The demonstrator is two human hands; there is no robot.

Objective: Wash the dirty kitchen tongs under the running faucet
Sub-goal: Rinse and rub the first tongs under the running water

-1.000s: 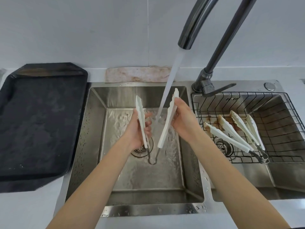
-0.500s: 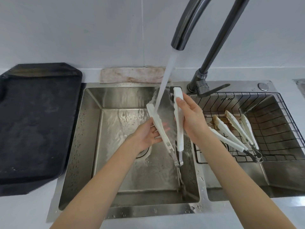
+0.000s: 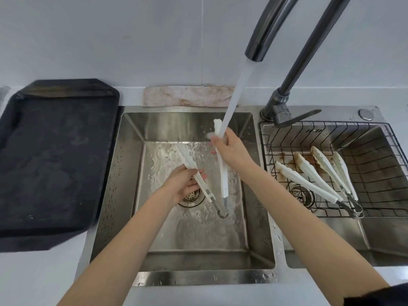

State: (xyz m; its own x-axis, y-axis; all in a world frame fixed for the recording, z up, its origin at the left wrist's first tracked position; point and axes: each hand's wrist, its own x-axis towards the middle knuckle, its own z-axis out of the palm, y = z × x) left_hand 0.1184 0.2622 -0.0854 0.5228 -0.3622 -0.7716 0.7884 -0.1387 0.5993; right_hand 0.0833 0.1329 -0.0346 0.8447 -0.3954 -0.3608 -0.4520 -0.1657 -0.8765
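Observation:
White kitchen tongs (image 3: 223, 177) with a metal hinge are spread open over the left sink basin (image 3: 123, 173), hinge end down. My left hand (image 3: 183, 184) grips the left arm of the tongs. My right hand (image 3: 231, 149) grips the right arm near its tip. Water from the dark curved faucet (image 3: 265, 34) falls in a stream (image 3: 238, 89) onto the tip of the right arm and my right hand's fingers, splashing there.
A wire basket (image 3: 276, 138) in the right basin holds two more white tongs (image 3: 309, 184), stained brown at the tips. A black tray (image 3: 50, 160) lies on the counter to the left. A stained cloth (image 3: 187, 96) sits behind the sink. The drain (image 3: 192, 197) is below my left hand.
The tongs have spread wider, the left arm swinging down and left with my left hand. The water now hits the right arm's tip instead of the left arm.

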